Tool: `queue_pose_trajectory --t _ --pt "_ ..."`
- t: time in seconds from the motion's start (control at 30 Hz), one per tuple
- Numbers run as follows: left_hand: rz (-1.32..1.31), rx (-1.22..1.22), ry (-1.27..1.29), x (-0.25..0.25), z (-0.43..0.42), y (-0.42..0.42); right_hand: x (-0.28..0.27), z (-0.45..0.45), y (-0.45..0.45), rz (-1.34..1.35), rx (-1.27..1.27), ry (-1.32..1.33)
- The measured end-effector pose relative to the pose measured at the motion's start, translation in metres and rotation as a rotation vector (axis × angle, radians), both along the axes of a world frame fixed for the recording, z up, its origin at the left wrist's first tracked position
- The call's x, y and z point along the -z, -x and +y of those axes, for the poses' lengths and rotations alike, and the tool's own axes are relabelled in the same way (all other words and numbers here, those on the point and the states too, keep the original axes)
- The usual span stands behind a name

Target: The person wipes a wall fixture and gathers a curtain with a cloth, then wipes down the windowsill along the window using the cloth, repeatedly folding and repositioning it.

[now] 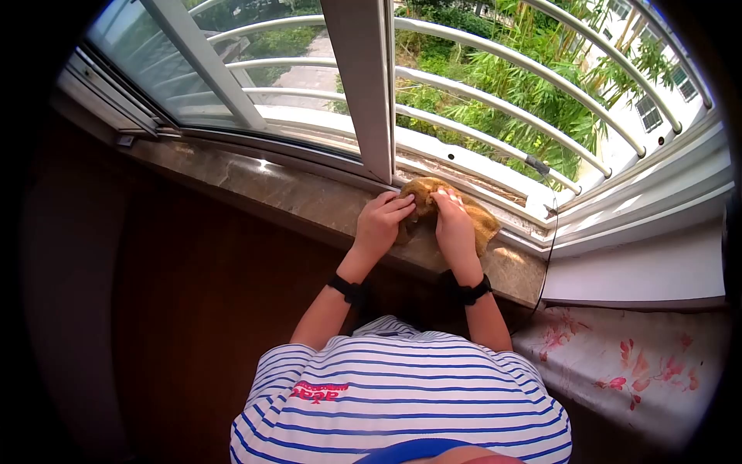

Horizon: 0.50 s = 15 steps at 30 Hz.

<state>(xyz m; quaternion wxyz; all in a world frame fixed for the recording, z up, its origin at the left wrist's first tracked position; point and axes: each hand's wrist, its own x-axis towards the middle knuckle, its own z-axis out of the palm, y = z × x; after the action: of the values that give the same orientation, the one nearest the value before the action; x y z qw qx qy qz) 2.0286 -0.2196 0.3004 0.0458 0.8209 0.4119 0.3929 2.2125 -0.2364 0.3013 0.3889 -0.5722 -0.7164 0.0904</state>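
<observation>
A brownish-yellow cloth (481, 221) lies bunched on the stone windowsill (309, 195), close against the window track. My left hand (380, 222) grips the cloth's left side, its fingers bent over the folds. From the right, my right hand (451, 220) is closed on the middle of the same cloth, fingertips pressed into it. The two hands are a short way apart, with cloth between them. Part of the cloth hangs over to the right of my right hand. My fingertips are partly hidden in the folds.
A sliding window frame (363, 93) stands just beyond my left hand. Outside it run curved white railings (495, 54). A thin black cable (551, 255) hangs down at the right. Below it is a flowered cloth (618, 363). Dark floor (193, 309) lies at the left.
</observation>
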Motion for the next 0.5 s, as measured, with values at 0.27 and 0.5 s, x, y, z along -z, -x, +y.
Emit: queue_pose_trajectory --t 0.27,0.5 --pt "-0.063 -0.097 0.079 -0.007 -0.015 0.053 -0.036 0.014 0.016 0.018 -0.149 0.154" --pt "-0.008 -0.126 -0.31 -0.035 -0.032 0.085 -0.053 -0.032 0.002 -0.143 -0.326 -0.061"
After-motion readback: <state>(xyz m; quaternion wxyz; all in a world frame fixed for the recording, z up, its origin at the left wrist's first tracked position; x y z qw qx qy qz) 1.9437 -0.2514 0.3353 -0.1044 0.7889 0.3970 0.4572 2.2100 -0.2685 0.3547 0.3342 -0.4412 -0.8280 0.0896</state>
